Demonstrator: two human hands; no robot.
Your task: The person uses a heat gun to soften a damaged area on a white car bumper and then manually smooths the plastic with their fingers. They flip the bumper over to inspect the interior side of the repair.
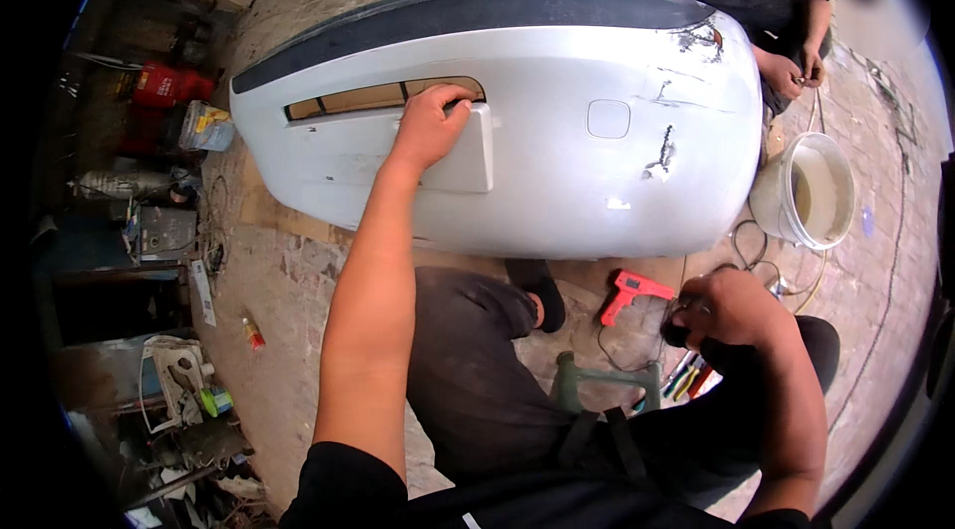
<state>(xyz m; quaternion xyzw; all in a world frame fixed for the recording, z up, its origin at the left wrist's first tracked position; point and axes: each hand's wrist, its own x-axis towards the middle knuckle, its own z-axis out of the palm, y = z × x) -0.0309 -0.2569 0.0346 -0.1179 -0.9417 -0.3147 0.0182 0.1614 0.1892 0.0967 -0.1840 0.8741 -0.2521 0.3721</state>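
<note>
A silver-white car bumper (pixel 557 171) with a black strip along its far edge lies in front of me. Dark scuffs and cracks mark its right end. My left hand (pixel 433 126) reaches to the long slot in the bumper, its fingers curled over the slot's near edge at the right end. Over my right knee, my right hand (pixel 741 305) is closed around something dark, mostly hidden by the fingers. Just left of that hand, a red pistol-shaped power tool (pixel 629 292) with a cord lies on the ground.
Pliers and other hand tools (pixel 686 377) lie beside a green stool (pixel 569 385) between my legs. A white bucket (pixel 796 201) stands off the bumper's right end. Beyond it a co-worker crouches, hands (pixel 796 74) together. Clutter, including a red machine (pixel 169 85), lines the left side.
</note>
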